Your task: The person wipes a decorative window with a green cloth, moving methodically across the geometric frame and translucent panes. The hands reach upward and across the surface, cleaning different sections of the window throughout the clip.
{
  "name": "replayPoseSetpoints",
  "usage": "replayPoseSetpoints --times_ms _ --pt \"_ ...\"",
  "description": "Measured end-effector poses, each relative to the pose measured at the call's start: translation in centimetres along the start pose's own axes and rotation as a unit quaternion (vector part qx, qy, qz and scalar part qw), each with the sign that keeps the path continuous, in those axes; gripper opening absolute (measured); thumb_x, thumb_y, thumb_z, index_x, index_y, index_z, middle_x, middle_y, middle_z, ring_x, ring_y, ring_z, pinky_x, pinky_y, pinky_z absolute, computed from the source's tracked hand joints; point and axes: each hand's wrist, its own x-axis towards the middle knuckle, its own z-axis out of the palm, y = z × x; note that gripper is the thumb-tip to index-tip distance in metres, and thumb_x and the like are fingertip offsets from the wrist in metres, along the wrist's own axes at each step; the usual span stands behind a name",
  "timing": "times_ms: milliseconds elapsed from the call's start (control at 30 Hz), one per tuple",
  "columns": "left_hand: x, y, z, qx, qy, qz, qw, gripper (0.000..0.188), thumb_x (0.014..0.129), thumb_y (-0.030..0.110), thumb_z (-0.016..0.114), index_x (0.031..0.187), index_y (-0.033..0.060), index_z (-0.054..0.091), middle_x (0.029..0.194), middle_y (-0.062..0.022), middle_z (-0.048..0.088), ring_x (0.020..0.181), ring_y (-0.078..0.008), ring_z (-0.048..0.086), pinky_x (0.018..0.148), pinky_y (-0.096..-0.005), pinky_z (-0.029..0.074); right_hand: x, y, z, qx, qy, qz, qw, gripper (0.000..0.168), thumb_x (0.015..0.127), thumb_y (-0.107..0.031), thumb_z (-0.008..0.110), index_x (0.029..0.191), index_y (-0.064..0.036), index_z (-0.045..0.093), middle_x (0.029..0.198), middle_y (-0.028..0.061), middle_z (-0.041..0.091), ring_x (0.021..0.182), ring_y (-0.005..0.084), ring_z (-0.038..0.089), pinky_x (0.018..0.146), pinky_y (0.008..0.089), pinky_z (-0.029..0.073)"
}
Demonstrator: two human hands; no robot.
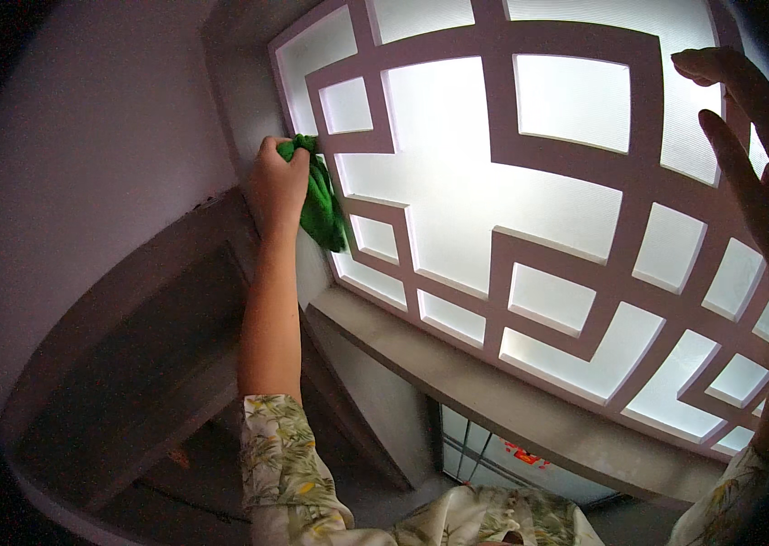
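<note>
A crumpled green cloth is pinched in my left hand, up against the left edge of a lattice panel. The cloth hangs down from my fingers beside the panel's frame. Bright translucent panes show through the geometric cut-outs of the lattice. At the far right my right hand is raised with thumb and fingers apart, holding nothing. It overlaps the panel's right side; whether it touches the lattice I cannot tell.
A ledge runs along the panel's lower edge. Below it is a glazed window or door with a red decoration. A pale wall stands at left, above a dark recess.
</note>
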Motion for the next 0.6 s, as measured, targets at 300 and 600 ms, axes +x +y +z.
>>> replayPoseSetpoints --times_ms 300,600 --pt "-4.8 8.6 -0.6 -0.198 -0.088 0.012 0.976 0.02 0.072 0.007 0.069 0.089 0.0046 0.061 0.079 -0.0123 0.066 0.071 -0.0224 0.067 0.067 -0.036 0.052 0.2 -0.7 -3.1 -0.042 -0.042 0.002 0.998 0.027 0.093 -0.019 0.055 0.118 -0.009 0.058 0.114 0.0128 0.063 0.106 0.0259 0.061 0.092 0.0387 0.048" --pt "-5.3 11.1 0.5 -0.258 -0.071 0.038 0.963 0.022 0.077 0.006 0.067 0.093 0.0078 0.053 0.075 -0.0067 0.061 0.071 -0.0171 0.065 0.062 -0.0325 0.054 0.7 -0.9 -3.6 -0.049 -0.045 0.012 0.998 0.027 0.093 -0.018 0.055 0.119 -0.009 0.057 0.115 0.0128 0.063 0.107 0.026 0.061 0.093 0.0391 0.048"
